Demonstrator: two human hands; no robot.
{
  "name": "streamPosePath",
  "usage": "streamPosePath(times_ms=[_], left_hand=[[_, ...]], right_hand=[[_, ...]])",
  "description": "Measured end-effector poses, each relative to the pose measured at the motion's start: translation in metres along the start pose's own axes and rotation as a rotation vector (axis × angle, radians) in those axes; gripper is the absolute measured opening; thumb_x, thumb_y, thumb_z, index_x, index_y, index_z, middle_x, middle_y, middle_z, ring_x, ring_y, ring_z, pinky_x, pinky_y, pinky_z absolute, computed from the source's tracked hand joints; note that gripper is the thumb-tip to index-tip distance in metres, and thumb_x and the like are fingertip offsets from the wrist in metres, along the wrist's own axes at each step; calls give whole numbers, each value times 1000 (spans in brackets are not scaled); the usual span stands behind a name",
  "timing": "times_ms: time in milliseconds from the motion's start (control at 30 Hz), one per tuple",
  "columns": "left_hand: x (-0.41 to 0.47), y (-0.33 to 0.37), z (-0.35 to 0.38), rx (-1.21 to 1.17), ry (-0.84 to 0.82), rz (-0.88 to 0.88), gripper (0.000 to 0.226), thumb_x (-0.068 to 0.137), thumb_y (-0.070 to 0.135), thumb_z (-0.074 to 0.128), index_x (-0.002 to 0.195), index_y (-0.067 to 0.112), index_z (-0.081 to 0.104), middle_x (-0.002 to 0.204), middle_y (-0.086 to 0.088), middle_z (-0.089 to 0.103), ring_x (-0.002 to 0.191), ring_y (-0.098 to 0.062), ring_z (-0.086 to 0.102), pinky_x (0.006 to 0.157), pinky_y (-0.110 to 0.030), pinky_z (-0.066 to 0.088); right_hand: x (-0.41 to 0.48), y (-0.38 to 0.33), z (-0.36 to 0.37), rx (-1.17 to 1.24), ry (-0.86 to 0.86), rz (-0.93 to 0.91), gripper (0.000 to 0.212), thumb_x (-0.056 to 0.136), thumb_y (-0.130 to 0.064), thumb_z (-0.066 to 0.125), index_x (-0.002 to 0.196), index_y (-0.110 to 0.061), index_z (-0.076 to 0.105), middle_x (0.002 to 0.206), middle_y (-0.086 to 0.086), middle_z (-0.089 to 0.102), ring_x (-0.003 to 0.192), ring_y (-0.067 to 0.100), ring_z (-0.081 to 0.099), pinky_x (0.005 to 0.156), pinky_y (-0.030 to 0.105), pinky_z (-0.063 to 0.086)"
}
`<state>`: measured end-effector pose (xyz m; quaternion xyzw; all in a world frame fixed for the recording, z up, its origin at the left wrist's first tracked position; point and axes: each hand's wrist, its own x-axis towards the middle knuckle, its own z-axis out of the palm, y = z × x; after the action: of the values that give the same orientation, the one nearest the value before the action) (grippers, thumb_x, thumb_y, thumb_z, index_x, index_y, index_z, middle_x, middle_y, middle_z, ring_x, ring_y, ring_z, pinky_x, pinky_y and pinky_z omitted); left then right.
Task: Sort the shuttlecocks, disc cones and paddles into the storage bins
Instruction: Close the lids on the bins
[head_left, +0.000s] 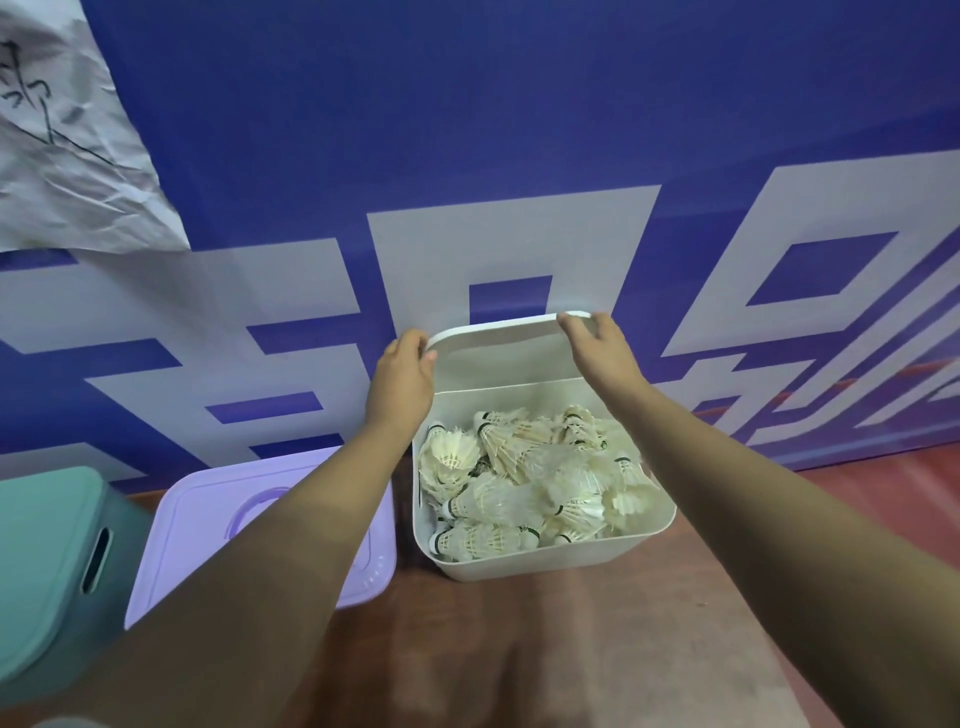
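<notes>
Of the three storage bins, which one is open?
The white plastic bin holding feathered shuttlecocks, on the right; both hands hold its raised lid. The lilac bin is lidded; the teal one's top is covered.

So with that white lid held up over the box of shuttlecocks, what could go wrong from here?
1. The shuttlecocks are heaped high in the white bin, so the lid may crush feathers or fail to seat when it is closed.
2. The left hand and right hand grip only the lid's top corners; it might slip or go on crooked.
3. The purple bin sits close beside, and a forearm could bump it.
</notes>
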<state>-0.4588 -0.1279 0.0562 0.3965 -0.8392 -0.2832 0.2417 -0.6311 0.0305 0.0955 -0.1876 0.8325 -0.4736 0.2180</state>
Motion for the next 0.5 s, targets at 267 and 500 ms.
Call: streamPosePath(times_ms=[267, 500], left_hand=[[-9, 35, -56, -207, 182, 160, 19, 97, 22, 55, 108, 17, 70, 97, 7, 66, 84, -4, 55, 68, -5, 38], [-52, 84, -74, -314, 79, 315, 15, 95, 20, 60, 103, 20, 72, 97, 17, 67, 91, 9, 57, 76, -3, 39]], right_hand=[[-21, -31, -16, 191, 48, -89, 85, 70, -73, 44, 140, -25, 45, 144, -3, 48, 132, 18, 45, 110, 49, 39], [-58, -53, -19, 655, 10, 244, 74, 76, -60, 70, 123, -8, 47, 83, 2, 46, 78, 19, 52, 71, 33, 55]])
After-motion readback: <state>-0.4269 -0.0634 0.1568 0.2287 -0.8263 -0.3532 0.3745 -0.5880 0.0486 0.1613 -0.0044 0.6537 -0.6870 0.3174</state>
